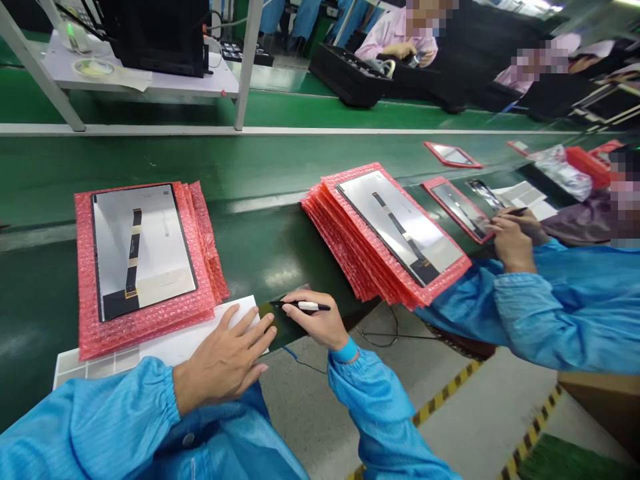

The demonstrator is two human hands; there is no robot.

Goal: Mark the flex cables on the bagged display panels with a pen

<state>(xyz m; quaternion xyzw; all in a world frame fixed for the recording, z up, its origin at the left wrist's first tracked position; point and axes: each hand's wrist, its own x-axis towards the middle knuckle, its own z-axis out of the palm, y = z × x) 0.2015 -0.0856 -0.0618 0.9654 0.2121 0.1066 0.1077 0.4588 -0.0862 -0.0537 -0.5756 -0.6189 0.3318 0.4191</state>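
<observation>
The right hand (315, 321) pinches a slim black-and-white pen (303, 306) over a dark glossy film (270, 319) — the left hand (223, 363) lies open on a white plastic tray (170, 350), beside a silver panel (143, 247) on pink bubble wrap (145, 333).

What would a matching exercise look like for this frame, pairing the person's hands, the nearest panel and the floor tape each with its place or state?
Column 1
1. Left hand
2. Right hand
3. Nearest display panel
4. Yellow-and-black tape

Column 2
A. On the grey floor
B. Holding a black-and-white pen
C. On pink bubble wrap
D. Resting on a white board

Pairs: 1-D, 2-B, 3-C, 4-A
</observation>
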